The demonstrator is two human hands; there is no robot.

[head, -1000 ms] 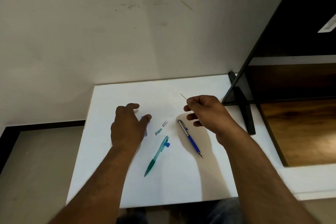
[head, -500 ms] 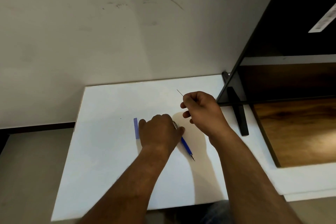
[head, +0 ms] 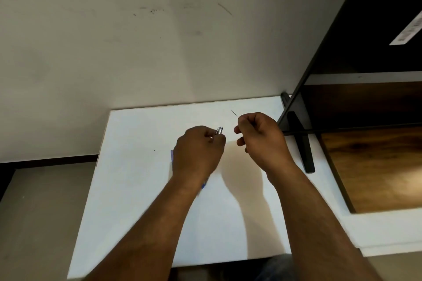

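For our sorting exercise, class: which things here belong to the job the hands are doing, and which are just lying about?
In the job: left hand, gripping the silver-ended pen; right hand, pinching the thin rod.

Lying about: blue strip beside the left hand, on the white tabletop; black shelf unit on the right.

No words or numbers can be read. At two o'clock, a white rectangular paper sticker sits slantwise on the black shelf unit's dark side panel. It carries barcode-like bars and fine print, too blurred to make out. The silver-ended pen gripped in the left hand is too small to show any marking.
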